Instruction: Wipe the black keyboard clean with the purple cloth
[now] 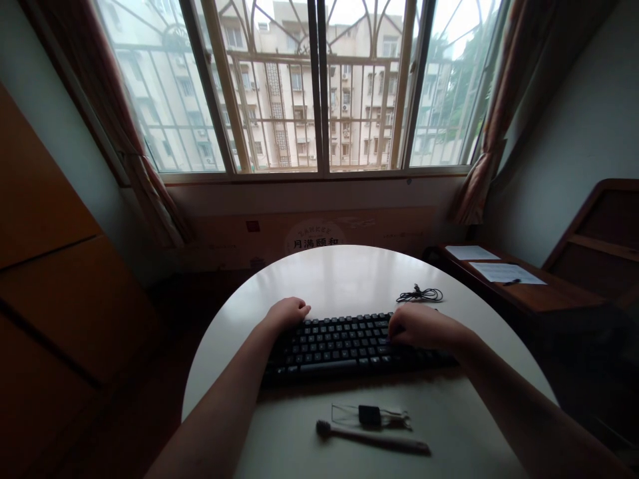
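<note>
A black keyboard (337, 342) lies on the round white table (344, 266). My left hand (287, 313) is closed over its back left corner, fingers curled around the edge. Over the keyboard's right part, my right hand (417, 324) is bent down with fingers pinched together at the keys; whatever sits between the fingertips is hidden. In front of the keyboard lies a wire keycap puller (369, 416) with a black grip. Nearer to me rests a small brush (374, 439) with a long handle and dark bristles.
Behind my right hand is a coiled black cable (419, 294). A brown wooden desk (564, 289) with papers (506, 272) and a pen stands at the right. Beyond the table are a printed board (249, 243) and a barred window. An orange-brown cabinet (74, 293) is at the left.
</note>
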### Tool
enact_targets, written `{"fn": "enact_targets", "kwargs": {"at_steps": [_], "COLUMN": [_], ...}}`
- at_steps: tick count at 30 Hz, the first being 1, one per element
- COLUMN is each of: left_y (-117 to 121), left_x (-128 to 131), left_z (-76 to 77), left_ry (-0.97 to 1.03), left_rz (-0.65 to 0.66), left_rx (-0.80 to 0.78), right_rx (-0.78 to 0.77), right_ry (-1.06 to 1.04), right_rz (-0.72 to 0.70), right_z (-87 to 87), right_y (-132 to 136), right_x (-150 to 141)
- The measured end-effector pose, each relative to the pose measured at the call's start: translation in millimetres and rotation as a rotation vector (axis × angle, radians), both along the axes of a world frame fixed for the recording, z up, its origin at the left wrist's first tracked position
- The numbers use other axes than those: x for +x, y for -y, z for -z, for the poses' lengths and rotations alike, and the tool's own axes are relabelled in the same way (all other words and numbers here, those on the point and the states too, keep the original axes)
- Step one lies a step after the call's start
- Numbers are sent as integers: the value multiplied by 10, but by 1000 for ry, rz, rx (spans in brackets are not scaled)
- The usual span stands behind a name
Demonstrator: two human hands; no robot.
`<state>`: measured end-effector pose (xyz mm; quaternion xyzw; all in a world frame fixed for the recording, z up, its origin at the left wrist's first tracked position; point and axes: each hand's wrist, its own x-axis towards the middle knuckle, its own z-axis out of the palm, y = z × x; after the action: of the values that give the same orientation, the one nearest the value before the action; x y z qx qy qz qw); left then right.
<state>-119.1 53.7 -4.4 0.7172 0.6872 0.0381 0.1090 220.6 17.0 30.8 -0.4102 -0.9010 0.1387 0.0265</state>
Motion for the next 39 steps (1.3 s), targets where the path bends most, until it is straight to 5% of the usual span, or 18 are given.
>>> {"fn": "enact_targets", "kwargs": {"at_steps": [14, 29, 35, 39], "left_y": [-7, -8, 2, 3], "left_x": [2, 7, 3, 1], "left_z": [24, 20, 6, 10], "left_ry": [-18, -12, 3, 2], "left_rz": [10, 21, 8, 7], "left_rx": [-2, -1, -16, -13], "right_rx": [116, 122, -11, 71], "right_ry": [-157, -126, -132, -135], "right_rz": [-80, -41, -84, -71], "right_z": [91, 168, 117, 133], "right_y": [82, 108, 99, 91], "right_x": [-171, -286, -209, -232]}}
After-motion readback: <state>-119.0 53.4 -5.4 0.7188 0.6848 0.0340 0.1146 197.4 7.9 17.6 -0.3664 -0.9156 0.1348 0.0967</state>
